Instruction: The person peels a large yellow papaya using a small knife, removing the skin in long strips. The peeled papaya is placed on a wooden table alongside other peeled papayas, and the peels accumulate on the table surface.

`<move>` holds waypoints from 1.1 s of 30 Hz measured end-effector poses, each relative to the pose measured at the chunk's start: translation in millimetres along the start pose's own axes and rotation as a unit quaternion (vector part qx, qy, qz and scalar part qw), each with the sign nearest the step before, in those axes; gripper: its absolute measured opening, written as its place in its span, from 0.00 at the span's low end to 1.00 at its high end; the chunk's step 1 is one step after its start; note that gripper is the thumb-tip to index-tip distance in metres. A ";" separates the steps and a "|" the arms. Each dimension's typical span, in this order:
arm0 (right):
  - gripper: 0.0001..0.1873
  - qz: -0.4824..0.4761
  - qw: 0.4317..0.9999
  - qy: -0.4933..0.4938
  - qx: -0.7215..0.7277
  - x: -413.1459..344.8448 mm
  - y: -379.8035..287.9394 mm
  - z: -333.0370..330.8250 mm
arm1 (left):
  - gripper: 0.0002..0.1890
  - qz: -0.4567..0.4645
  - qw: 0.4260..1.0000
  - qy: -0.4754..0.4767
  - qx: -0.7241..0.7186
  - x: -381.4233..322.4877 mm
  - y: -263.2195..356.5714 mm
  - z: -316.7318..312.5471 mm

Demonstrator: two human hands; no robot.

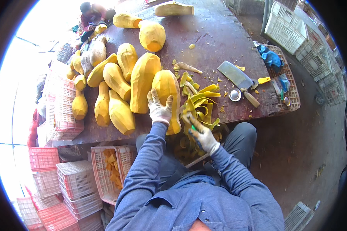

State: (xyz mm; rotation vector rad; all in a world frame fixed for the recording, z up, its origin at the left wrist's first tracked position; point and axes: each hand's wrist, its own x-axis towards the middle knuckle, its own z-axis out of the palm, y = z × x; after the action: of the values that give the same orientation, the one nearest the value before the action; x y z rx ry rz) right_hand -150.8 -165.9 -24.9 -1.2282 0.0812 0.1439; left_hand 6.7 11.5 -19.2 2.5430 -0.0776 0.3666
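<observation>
A large squash (pixel 165 83), peeled to yellow, lies lengthwise at the table's near edge. My left hand (pixel 160 107), in a whitish work glove, holds it from above with spread fingers. To its right, my gloved right hand (pixel 204 135) is closed around a small tool with a green part (pixel 193 127); the fingers hide most of it, and it looks like a peeler. Curled strips of peel (pixel 204 101) are heaped just beyond that hand. Another peeled squash (pixel 144 83) lies left of the held one.
Several more squashes (pixel 117 79) crowd the table's left side. A cleaver (pixel 235 75), a wooden-handled tool (pixel 250 98) and a small metal bowl (pixel 234 94) lie on the right. A crate (pixel 96 173) holds orange pieces. Peelings (pixel 188 148) lie below the edge. Another person (pixel 94 17) works far left.
</observation>
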 end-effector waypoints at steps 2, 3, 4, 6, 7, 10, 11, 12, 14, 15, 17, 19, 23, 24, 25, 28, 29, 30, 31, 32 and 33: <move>0.30 -0.042 0.999 -0.024 -0.023 50.7 -10.0 -10.3 | 0.48 0.013 1.000 0.008 0.015 0.3 -5.7 1.2; 0.28 -0.020 0.999 -0.027 0.041 78.2 -14.5 -13.2 | 0.48 0.019 1.000 0.011 0.022 -0.2 -7.9 2.4; 0.25 0.027 0.997 -0.034 0.063 104.0 -22.0 -21.1 | 0.46 0.024 0.999 0.013 0.022 -1.4 -6.4 3.0; 0.21 0.120 0.986 -0.041 0.107 154.7 -39.5 -37.1 | 0.46 0.023 1.000 0.009 0.010 -1.8 -4.6 4.8; 0.20 0.144 0.988 -0.053 0.031 177.9 -59.0 -36.9 | 0.45 0.021 1.000 0.009 0.009 -1.8 -7.1 3.4; 0.21 0.119 0.977 -0.102 -0.146 231.5 -86.3 -42.8 | 0.44 0.027 1.000 0.013 0.002 -3.3 -1.5 4.3; 0.21 0.098 0.977 -0.096 -0.164 236.6 -78.9 -55.7 | 0.44 0.031 0.999 0.010 -0.008 -3.7 2.8 7.4; 0.21 0.077 0.976 -0.103 -0.176 242.1 -77.2 -51.9 | 0.43 0.035 0.999 0.018 0.004 -4.1 -1.5 5.2; 0.22 0.103 0.959 -0.123 -0.234 235.3 -91.7 -39.1 | 0.43 0.027 0.999 0.021 -0.002 -4.0 -7.2 0.6; 0.22 0.148 0.939 -0.137 -0.278 223.1 -99.2 -29.6 | 0.43 0.022 0.999 0.022 -0.005 -5.6 -10.2 -2.6; 0.22 0.067 0.961 -0.102 -0.247 203.3 -65.0 -35.5 | 0.43 0.029 0.999 0.016 -0.010 -4.5 -6.4 2.3; 0.21 -0.063 0.973 -0.021 -0.223 182.1 -16.8 -28.5 | 0.43 0.035 0.999 0.014 -0.017 -3.1 -4.7 4.6; 0.25 -0.069 0.984 0.034 -0.161 125.6 7.7 7.1 | 0.44 0.040 0.999 0.017 -0.018 -1.6 -7.6 3.1; 0.25 -0.107 0.984 0.048 -0.134 111.6 20.6 16.4 | 0.44 0.039 0.999 0.017 -0.013 -1.6 -8.0 2.9; 0.25 -0.144 0.981 0.065 -0.111 96.0 32.6 21.2 | 0.44 0.040 0.999 0.016 -0.012 -1.3 -4.8 4.4; 0.26 -0.015 0.984 0.045 -0.171 32.1 48.1 38.2 | 0.43 0.030 0.999 0.017 -0.010 -0.6 -6.7 1.6; 0.26 -0.003 0.981 0.038 -0.192 11.0 55.8 40.0 | 0.44 0.033 0.999 0.012 -0.014 0.5 -6.6 1.3; 0.25 0.019 0.991 0.044 -0.129 -4.7 77.9 36.5 | 0.44 0.038 0.999 0.006 -0.024 1.9 -2.6 2.7; 0.25 0.042 0.989 0.022 -0.137 -13.0 68.2 33.2 | 0.44 0.036 0.999 0.003 -0.023 0.8 -7.7 0.1; 0.25 0.065 0.987 -0.001 -0.145 -25.6 55.7 27.0 | 0.45 0.036 0.999 0.002 -0.016 0.5 -13.0 0.2; 0.24 0.082 0.984 -0.018 -0.156 -32.6 38.4 18.3 | 0.45 0.029 0.999 -0.006 -0.014 -0.3 -11.1 -0.6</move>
State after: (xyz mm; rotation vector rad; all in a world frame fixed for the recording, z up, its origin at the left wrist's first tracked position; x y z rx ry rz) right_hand -189.2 -138.2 -50.0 -1.5311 0.1331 0.3317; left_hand 7.8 21.2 -24.6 2.5201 -0.1598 0.3707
